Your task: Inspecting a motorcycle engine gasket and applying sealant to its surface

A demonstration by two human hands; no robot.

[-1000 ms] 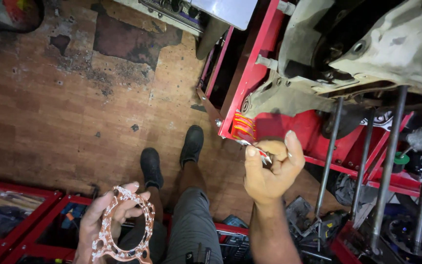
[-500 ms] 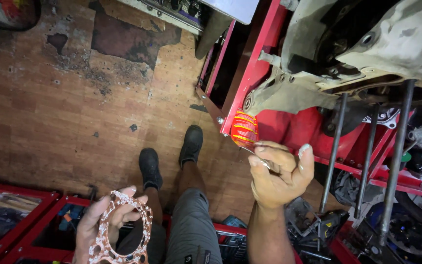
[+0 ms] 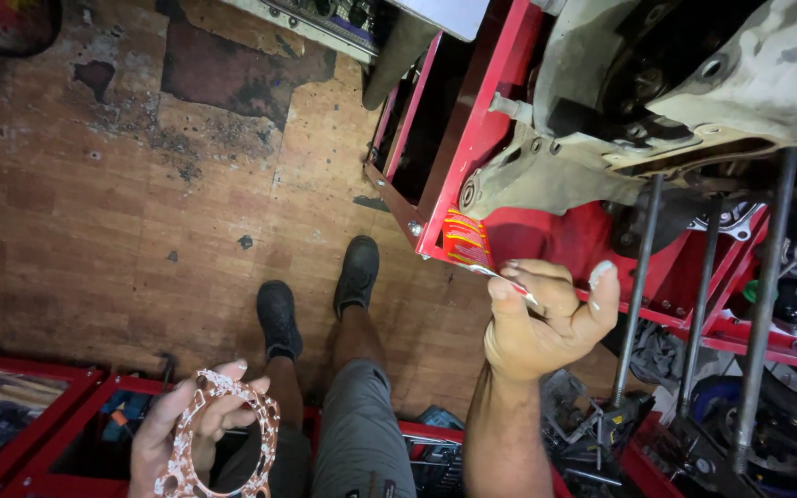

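Gasket (image 3: pixel 223 433), a flat ring pinched upright in the left hand (image 3: pixel 172 438), lies at eight o'clock from the right hand (image 3: pixel 541 318), which pinches a red-and-yellow tube (image 3: pixel 472 247).

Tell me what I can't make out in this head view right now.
- Gasket in left hand: lower part cut off by the bottom edge.
- Red tube in right hand: crimped end hidden by the fingers.
- Engine case: top cut off by the upper edge.

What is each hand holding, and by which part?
Left hand grips a copper-coloured ring gasket by its rim; right hand pinches a red squeeze tube at its flat tail end.
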